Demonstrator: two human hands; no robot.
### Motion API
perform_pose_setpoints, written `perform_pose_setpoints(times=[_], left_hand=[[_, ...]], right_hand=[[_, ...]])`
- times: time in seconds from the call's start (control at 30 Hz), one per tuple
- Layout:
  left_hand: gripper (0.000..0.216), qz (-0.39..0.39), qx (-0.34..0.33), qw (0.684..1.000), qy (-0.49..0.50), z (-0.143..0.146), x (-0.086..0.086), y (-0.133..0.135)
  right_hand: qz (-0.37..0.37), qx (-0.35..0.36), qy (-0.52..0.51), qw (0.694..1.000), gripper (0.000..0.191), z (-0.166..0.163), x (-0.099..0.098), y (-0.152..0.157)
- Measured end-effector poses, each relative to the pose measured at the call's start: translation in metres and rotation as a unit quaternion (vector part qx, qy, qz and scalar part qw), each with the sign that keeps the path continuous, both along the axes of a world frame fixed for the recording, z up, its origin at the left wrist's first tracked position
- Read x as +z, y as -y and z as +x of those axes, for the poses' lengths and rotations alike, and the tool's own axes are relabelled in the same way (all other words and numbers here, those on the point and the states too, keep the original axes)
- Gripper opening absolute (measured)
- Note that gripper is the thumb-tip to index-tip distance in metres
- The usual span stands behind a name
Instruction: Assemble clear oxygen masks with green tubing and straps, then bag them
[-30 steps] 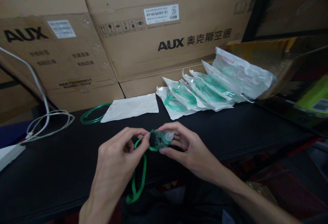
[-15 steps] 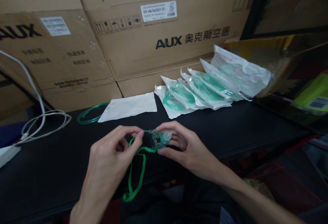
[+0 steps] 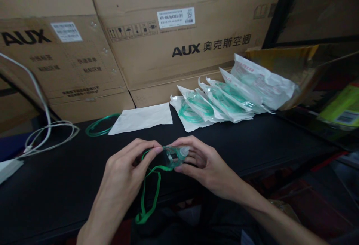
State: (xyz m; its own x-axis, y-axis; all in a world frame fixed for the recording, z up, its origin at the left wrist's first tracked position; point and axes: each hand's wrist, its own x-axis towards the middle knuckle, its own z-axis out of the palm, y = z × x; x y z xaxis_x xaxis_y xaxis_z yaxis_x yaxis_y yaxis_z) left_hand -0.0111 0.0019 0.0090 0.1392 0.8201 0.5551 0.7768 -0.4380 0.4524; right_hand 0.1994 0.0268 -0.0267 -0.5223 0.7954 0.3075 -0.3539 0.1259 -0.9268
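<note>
Large cardboard boxes [image 3: 213, 61] stand behind the black counter [image 3: 269, 134], and before them a row of wrapped packets [image 3: 196, 112] leans to the right of a white sheet [image 3: 141, 118] and a coil of green tubing [image 3: 97, 127]. Nearer to the person, the clear green mask [image 3: 174, 158] is held up between the two hands, over the front part of the counter. Its whitish nozzle [image 3: 184, 151] points toward the right hand [image 3: 200, 161], which has the mask between its thumb below and its fingers above and behind. The left hand [image 3: 126, 164] has thumb and forefinger pressed together, pinching the green strap [image 3: 153, 196] close to the mask's left edge; the rest of the strap hangs down in a loop. Both wrists come from below, with the fingers bent inward. The right fingers hide part of the mask, the exact pinched spot is covered by the left fingertips, and the forearms are cut off by the frame.
</note>
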Motion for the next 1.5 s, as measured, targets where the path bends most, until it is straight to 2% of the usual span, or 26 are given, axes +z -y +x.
perform_pose_setpoints(times=[0.13, 0.23, 0.33, 0.5, 0.6, 0.73, 0.8, 0.93, 1.1, 1.3, 1.5], left_hand=[[0.016, 0.001, 0.011, 1.0, 0.015, 0.001, 0.0, -0.001], [0.017, -0.017, -0.005, 0.999, 0.042, 0.003, -0.002, -0.002], [0.023, -0.067, -0.005, 0.994, 0.089, 0.004, -0.004, -0.003], [0.039, -0.163, 0.039, 0.976, 0.137, 0.002, -0.008, -0.004], [0.039, -0.16, 0.032, 0.977, 0.141, 0.002, -0.009, -0.005], [0.03, -0.136, -0.004, 0.982, 0.132, 0.006, -0.009, -0.005], [0.025, -0.11, -0.023, 0.987, 0.117, 0.009, -0.009, -0.004], [0.021, -0.071, -0.048, 0.992, 0.091, 0.012, -0.01, -0.003], [0.021, -0.067, -0.065, 0.994, 0.058, 0.013, -0.009, -0.003], [0.025, -0.077, -0.064, 0.995, 0.024, 0.019, -0.009, 0.002], [0.026, -0.119, -0.049, 0.99, 0.058, 0.03, -0.01, 0.0]], right_hand=[[-0.007, 0.01, -0.011, 1.0, 0.041, 0.0, 0.0, -0.001], [-0.005, 0.016, -0.02, 1.0, 0.041, -0.001, -0.002, -0.003], [0.016, 0.004, -0.025, 1.0, 0.04, -0.001, -0.004, -0.004], [0.076, 0.004, -0.015, 0.997, 0.05, 0.001, -0.003, -0.001], [0.067, 0.003, -0.03, 0.997, 0.048, 0.003, 0.001, 0.002], [0.035, -0.091, 0.004, 0.995, 0.026, 0.002, 0.005, 0.001], [0.022, -0.114, 0.015, 0.993, 0.016, 0.0, 0.004, -0.001], [0.004, -0.111, -0.003, 0.994, 0.014, -0.005, -0.001, -0.003], [0.008, -0.128, -0.009, 0.992, 0.01, -0.005, -0.004, -0.005], [0.009, -0.141, -0.012, 0.99, 0.006, -0.004, -0.004, -0.006], [0.034, -0.154, -0.003, 0.988, 0.001, -0.003, -0.002, -0.003]])
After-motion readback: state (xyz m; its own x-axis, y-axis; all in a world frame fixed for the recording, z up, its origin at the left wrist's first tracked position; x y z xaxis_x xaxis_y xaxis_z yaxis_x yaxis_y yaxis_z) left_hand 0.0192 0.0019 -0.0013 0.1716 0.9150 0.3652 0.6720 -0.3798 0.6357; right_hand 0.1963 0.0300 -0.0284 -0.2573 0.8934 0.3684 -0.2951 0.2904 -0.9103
